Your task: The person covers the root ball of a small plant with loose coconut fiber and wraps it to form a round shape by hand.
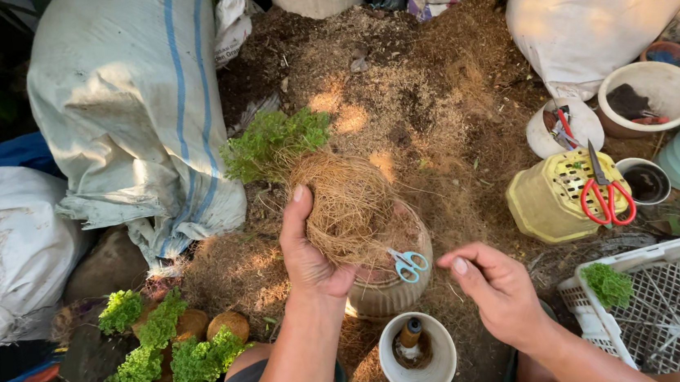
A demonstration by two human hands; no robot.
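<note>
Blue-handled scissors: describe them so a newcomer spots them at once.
Start at the left hand holding up a fibre-wrapped plant ball. Just below it stands a ribbed brown pot; the blue-handled scissors lie on its rim. They are small and light blue, unlike the bigger red-handled scissors on the yellow basket.

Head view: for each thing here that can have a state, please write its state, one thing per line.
left hand: closed around the fibre ball
fibre ball: held up, green plant sticking out
right hand: empty, fingers loosely curled
red scissors: lying closed on the yellow basket
white crate: holds one green sprig
</note>
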